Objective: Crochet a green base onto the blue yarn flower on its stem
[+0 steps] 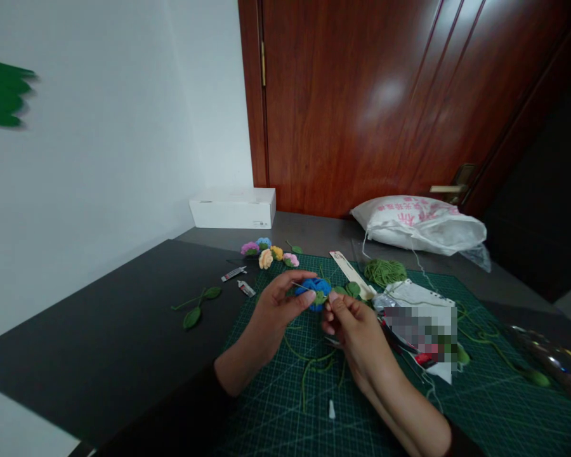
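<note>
My left hand pinches a blue crocheted flower between thumb and fingers above the green cutting mat. My right hand is closed beside it, fingertips pressed against the flower's green leaf part. Green stems trail down onto the mat below both hands.
A cluster of finished crocheted flowers lies at the mat's far left corner. Loose green leaves, two small tubes, a ball of green yarn, a paper strip, a white box and a white sack surround the hands.
</note>
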### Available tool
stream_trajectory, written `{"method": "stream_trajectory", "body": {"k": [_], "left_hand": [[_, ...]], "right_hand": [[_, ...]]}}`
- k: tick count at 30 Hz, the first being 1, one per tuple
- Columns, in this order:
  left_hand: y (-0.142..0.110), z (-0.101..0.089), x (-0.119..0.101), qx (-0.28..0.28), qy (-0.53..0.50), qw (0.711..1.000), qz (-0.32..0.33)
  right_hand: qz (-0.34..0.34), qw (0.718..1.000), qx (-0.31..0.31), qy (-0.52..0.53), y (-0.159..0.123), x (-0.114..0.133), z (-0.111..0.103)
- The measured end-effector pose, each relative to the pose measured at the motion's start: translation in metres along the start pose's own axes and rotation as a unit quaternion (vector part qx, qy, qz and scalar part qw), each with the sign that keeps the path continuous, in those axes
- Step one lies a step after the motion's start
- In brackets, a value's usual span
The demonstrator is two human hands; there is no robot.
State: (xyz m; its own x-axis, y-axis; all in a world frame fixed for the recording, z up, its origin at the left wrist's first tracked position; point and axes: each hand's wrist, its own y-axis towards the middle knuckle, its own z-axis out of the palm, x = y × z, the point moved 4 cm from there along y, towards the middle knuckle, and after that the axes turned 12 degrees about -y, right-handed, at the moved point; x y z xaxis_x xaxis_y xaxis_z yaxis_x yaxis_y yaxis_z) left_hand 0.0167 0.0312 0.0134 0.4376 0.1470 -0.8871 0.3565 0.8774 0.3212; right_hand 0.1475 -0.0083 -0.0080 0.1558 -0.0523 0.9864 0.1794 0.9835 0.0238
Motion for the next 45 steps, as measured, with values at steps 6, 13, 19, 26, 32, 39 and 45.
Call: {"method": "stream_trajectory", "body": {"k": [6,13,19,26,32,39,45], "left_hand": [[0.000,0.000,0.004,0.010,0.050,0.998,-0.039],[-0.002,0.006,0.017,0.106,0.110,0.981,-0.117],[-0.006,0.011,0.020,0.156,0.030,0.971,-0.179],[-0.015,0.019,0.023,0.220,0.051,0.946,-0.235],[-0.008,0.014,0.020,0.174,-0.084,0.959,-0.206],[-0.002,0.005,0.018,0.070,-0.106,0.972,-0.196],[-0.004,0.008,0.015,0.083,-0.054,0.973,-0.210]], "right_hand": [[-0.148,0.964,-0.082,-0.205,0.001,0.021,-0.019],[-0.235,0.897,0.069,-0.368,0.004,0.050,-0.021],[-0.122,0.966,0.070,-0.217,0.010,0.034,-0.022],[-0.083,0.996,-0.011,0.044,0.017,0.056,-0.042],[-0.130,0.982,-0.009,-0.138,0.024,0.057,-0.054],[-0.201,0.911,0.134,-0.333,0.015,0.048,-0.037],[-0.292,0.839,0.112,-0.445,0.003,0.058,-0.025]]}}
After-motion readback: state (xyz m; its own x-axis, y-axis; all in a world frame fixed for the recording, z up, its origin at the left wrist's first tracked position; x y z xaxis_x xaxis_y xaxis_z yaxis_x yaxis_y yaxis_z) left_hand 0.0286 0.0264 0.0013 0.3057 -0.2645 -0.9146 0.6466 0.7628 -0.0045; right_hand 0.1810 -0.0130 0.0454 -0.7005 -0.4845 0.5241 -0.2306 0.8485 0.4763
